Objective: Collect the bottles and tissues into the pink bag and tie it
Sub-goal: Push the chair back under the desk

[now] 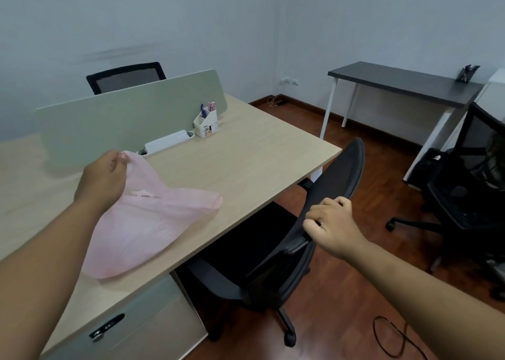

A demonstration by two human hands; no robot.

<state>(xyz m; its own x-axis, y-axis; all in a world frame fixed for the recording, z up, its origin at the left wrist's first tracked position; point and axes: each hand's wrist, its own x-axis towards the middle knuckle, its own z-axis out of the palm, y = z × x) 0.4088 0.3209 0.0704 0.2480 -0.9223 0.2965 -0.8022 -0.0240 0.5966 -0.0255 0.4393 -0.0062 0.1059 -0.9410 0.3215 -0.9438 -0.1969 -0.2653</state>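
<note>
A thin pink plastic bag (142, 223) lies partly on the light wooden desk (246, 152), its bottom hanging past the near edge. My left hand (102, 180) pinches one of its handles and lifts it above the desk. My right hand (332, 224) grips the top edge of a black mesh office chair's backrest (336, 179), which stands at the desk. No bottles or tissues show anywhere in view.
A green divider panel (123, 113) crosses the desk, with a white power strip (168, 141) and a white pen holder (206, 123) in front of it. A drawer unit (142, 324) sits under the desk. Another black chair (470, 184) and a dark side table (404, 83) stand to the right. A black cable (393, 337) lies on the floor.
</note>
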